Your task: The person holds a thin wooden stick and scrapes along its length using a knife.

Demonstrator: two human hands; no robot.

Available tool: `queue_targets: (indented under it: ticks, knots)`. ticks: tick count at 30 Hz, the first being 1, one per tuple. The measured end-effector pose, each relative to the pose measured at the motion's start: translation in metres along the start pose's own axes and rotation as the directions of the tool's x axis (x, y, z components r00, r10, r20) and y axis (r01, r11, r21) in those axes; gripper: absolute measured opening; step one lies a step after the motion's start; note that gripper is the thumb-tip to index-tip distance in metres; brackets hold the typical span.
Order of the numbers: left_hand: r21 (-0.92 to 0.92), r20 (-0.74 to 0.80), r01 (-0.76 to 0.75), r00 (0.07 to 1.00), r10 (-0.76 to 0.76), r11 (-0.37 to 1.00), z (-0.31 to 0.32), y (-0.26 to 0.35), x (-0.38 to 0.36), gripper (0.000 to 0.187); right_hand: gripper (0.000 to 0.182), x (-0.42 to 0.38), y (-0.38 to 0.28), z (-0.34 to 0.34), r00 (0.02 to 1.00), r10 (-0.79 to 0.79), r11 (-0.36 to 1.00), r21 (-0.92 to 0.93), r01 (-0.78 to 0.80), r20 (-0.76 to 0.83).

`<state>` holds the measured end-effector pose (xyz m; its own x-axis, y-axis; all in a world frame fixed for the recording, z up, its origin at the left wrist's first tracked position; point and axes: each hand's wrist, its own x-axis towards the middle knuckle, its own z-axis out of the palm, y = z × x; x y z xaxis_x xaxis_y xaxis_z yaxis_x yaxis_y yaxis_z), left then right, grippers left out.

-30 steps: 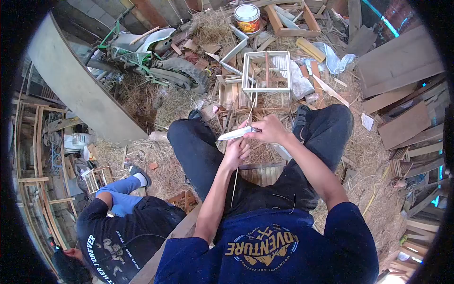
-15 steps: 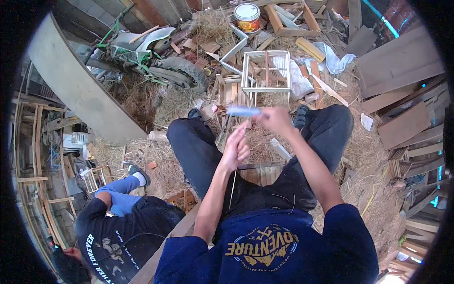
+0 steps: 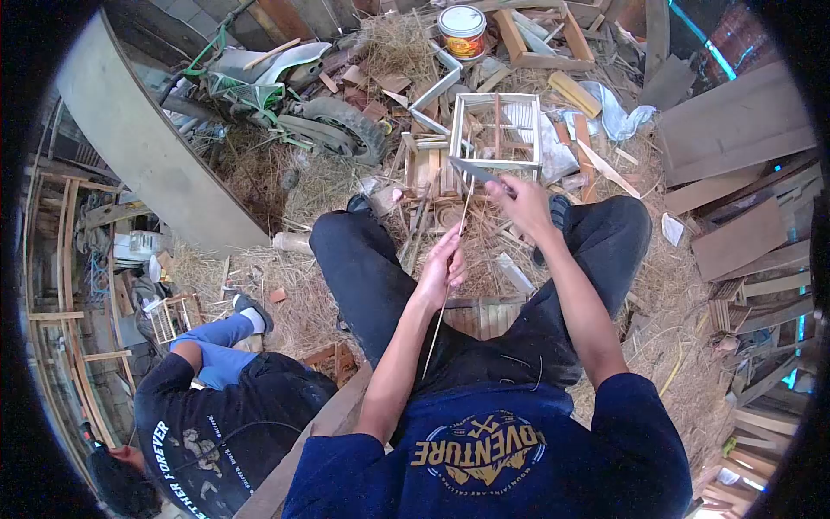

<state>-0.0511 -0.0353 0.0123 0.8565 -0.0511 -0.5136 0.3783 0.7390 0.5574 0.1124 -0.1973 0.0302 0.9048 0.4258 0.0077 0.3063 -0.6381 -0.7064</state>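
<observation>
In the head view, my left hand (image 3: 443,266) is closed around a thin, pale wooden stick (image 3: 435,336), which slants from my lap up past my fist. My right hand (image 3: 527,208) grips a knife (image 3: 475,171) by its handle. Its broad grey blade points up and left, overlapping the upper end of the stick. Both hands are above the straw-covered floor between my bent knees. Just beyond the blade stands a small, pale wooden frame (image 3: 453,130) with a reddish bar across its middle.
A person in a black printed shirt (image 3: 233,424) sits at my left. A motorbike (image 3: 268,91) leans behind a large curved panel (image 3: 147,130). At the back are a paint bucket (image 3: 462,33) and a wooden box frame (image 3: 553,62). Loose boards (image 3: 739,238) lie on the right.
My right hand has moved slightly right and toward me, and the knife blade, blurred before, now shows clearly and tilts up-left. My left hand still holds the stick. The view has shifted slightly.
</observation>
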Motion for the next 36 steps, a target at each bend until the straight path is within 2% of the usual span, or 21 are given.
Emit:
queue_targets:
  ticks: [1, 5, 6, 9, 13, 15, 18, 21, 28, 33, 36]
  knots:
    - [-0.011, 0.016, 0.003, 1.000, -0.003, 1.000, -0.001, 0.000, 0.000, 0.043, 0.054, 0.001, -0.004, -0.003, 1.000, 0.013, 0.998, 0.058, -0.011, -0.022]
    - [-0.035, 0.062, 0.003, 0.998, -0.001, 0.999, -0.006, -0.002, 0.007, 0.042, 0.053, -0.001, -0.013, -0.001, 0.999, -0.032, 0.999, 0.042, 0.033, -0.030]
    - [-0.036, 0.066, 0.001, 0.998, 0.001, 0.999, -0.006, -0.002, 0.008, 0.043, 0.052, 0.001, -0.020, -0.006, 0.984, 0.108, 0.994, -0.037, -0.103, 0.144]
    - [0.031, -0.023, 0.040, 0.999, -0.040, 0.999, 0.005, -0.001, 0.006, 0.043, 0.047, -0.001, 0.000, 0.024, 0.989, -0.148, 0.964, 0.220, 0.150, -0.024]
    - [0.049, -0.020, 0.039, 0.999, -0.038, 0.998, 0.002, -0.007, 0.007, 0.045, 0.039, -0.001, 0.000, 0.022, 0.986, -0.155, 0.987, 0.045, 0.152, 0.067]
    - [0.052, 0.004, 0.034, 0.999, -0.034, 0.998, -0.005, -0.008, 0.009, 0.045, 0.037, 0.002, 0.010, 0.024, 0.979, -0.167, 0.986, 0.026, 0.165, 0.117]
    - [-0.091, 0.106, 0.042, 0.994, -0.032, 0.995, -0.007, -0.006, 0.010, 0.045, 0.034, 0.002, 0.015, 0.021, 0.980, -0.131, 0.991, 0.013, 0.131, 0.152]
    - [-0.205, 0.037, 0.058, 0.998, -0.051, 0.977, 0.005, -0.004, 0.009, 0.046, 0.031, 0.002, 0.016, 0.020, 0.981, -0.136, 0.990, 0.037, 0.133, 0.139]
    - [-0.286, 0.190, 0.011, 0.981, 0.046, 0.958, -0.010, -0.005, 0.014, 0.046, 0.024, 0.000, 0.012, 0.016, 0.966, -0.109, 0.994, 0.015, 0.108, 0.235]
    - [-0.157, 0.157, -0.042, 0.985, 0.067, 0.987, -0.016, -0.002, 0.016, 0.050, 0.023, 0.001, 0.017, 0.022, 0.922, -0.120, 0.981, 0.186, 0.054, 0.368]
    - [-0.122, 0.043, -0.088, 0.995, 0.094, 0.989, -0.014, -0.002, 0.014, 0.049, 0.024, 0.002, 0.027, 0.039, 0.895, -0.185, 0.933, 0.358, 0.030, 0.405]
